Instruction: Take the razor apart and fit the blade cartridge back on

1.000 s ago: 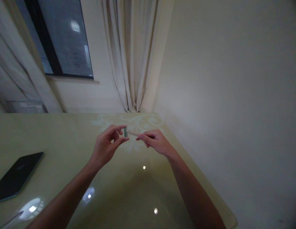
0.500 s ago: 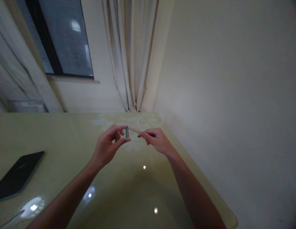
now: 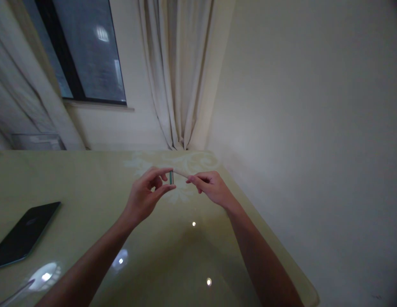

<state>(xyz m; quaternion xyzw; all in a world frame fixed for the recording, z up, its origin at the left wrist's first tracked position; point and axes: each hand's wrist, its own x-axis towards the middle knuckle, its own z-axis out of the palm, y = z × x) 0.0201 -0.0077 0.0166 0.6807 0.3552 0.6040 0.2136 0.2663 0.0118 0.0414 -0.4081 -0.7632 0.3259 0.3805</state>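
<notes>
Over the table (image 3: 89, 183), left hand (image 3: 144, 194), half-open, pinches a strip (image 3: 171, 178) endwise (prob safest, looks light); right hand (image 3: 212, 186) pinches a stick (image 3: 182, 173).

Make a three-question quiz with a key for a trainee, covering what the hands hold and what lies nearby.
1. Multiple choice: what is between the left hand's thumb and fingers? A) a phone; B) a small green piece; C) a folded cloth.
2. True or false: the right hand grips a thin pale stick that points toward the left hand.
3. Fill in: a dark flat slab lies on the table, to the ___ of the left hand.
Key: 1 B; 2 true; 3 left.
</notes>
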